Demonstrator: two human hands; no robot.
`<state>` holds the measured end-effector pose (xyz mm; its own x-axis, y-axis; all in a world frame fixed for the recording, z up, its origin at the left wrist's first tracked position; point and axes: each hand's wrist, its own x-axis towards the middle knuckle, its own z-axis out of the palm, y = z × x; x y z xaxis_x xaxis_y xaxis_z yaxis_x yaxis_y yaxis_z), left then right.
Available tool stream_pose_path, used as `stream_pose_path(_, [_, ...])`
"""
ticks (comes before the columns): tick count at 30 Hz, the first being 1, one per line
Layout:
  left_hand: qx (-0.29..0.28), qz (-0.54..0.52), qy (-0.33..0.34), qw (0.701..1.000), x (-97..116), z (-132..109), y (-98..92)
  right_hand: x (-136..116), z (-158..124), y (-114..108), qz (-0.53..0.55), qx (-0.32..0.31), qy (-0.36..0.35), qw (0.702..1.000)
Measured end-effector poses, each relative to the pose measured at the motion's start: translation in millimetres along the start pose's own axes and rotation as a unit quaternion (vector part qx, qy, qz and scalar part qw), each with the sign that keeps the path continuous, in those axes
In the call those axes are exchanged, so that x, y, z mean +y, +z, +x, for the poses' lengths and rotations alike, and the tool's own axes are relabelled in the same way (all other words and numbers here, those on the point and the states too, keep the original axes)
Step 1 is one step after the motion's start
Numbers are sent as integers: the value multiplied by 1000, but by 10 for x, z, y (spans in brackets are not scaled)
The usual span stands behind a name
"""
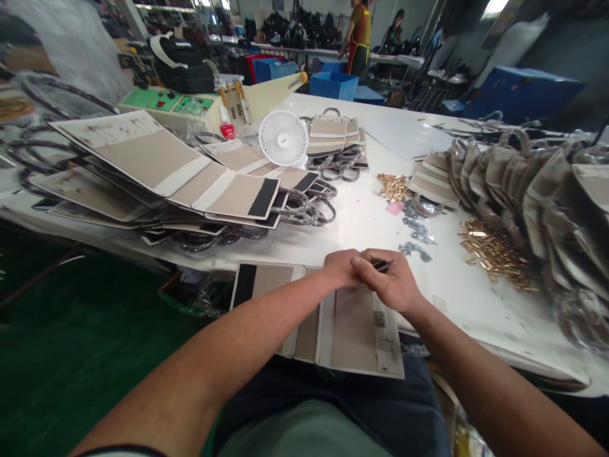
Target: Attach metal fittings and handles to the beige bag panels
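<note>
A beige bag panel with pale cross strips and a black strip at its left end lies across my lap, against the table edge. My left hand is bent over its upper edge, fingers curled in; what they grip is hidden. Touching it, my right hand is closed round a dark, short tool, of which only a piece shows between thumb and fingers. Below the right hand, a small grey metal plate sits on the panel's pale end strip, with dark marks further down.
Stacked bag panels with wrapped handles fill the table's left side, beside a white fan. Gold-coloured metal pieces and grey plates lie to the right, before a row of bags. Other people are in the background.
</note>
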<state>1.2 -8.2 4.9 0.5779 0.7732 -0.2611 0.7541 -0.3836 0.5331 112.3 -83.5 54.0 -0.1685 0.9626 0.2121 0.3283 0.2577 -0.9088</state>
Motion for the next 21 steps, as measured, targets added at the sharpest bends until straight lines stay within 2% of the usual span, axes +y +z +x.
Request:
stream_pose_path(2, [-2, 0, -17, 1000, -4, -8, -11, 46, -16, -24, -23, -15, -6, 1000])
stream_pose_path(5, [-6, 0, -38, 999, 1, -34, -30, 117, -69, -112, -9, 16, -3, 1000])
stream_pose_path(8, [-10, -8, -53, 998, 14, -58, -42, 131, -125, -190, 77, 98, -3, 992])
stream_pose_path(12, [-13, -13, -64, 998, 19, -54, -43, 126, -160, -152, 184, 209, -61, 959])
stream_pose_path(15, [-19, -11, -63, 998, 25, -45, -53, 158, -157, -68, 148, 212, -45, 965])
stream_pose_path(18, [-27, -9, -66, 997, 36, -37, -69, 150, -162, -83, 118, 208, -19, 971])
stream_pose_path(21, [-24, -10, -76, 997, 44, -28, -69, 96, -184, -164, 145, 238, -57, 959])
